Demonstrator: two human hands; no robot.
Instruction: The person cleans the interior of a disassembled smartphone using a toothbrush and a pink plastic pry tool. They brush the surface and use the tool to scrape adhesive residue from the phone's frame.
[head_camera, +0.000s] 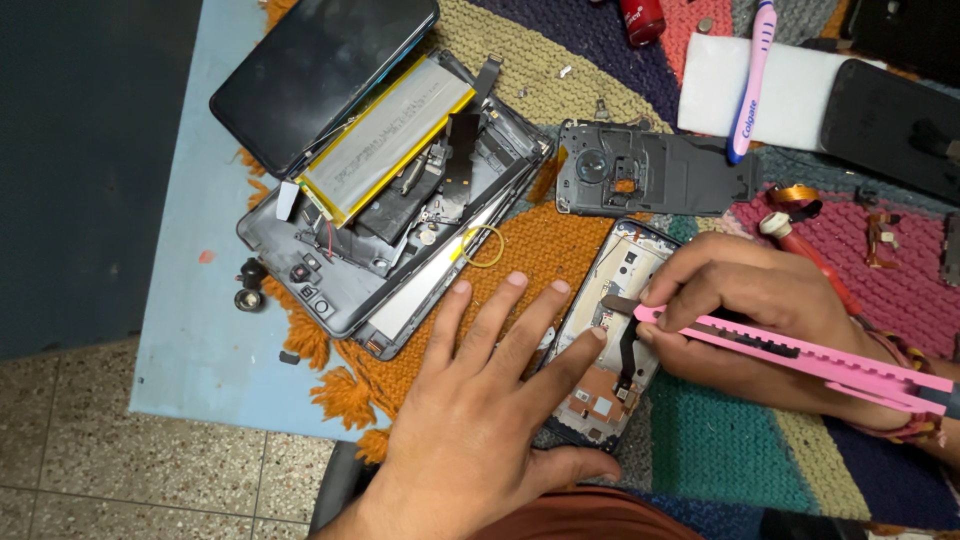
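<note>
An opened phone body (612, 330) with its circuit parts bared lies on a knitted mat of many colours (720, 440). My left hand (480, 400) lies flat with fingers spread, its fingertips pressing on the phone's left side. My right hand (745, 310) grips a pink utility knife (800, 355), whose blade tip touches the phone's inside near the middle.
A stack of dismantled phones (400, 190) with a silver and yellow battery (385, 140) lies at upper left on a blue table (190, 330). A dark inner frame (655, 170), a toothbrush (750, 75) on a white block, a red-handled tool (810, 255) and small parts lie behind.
</note>
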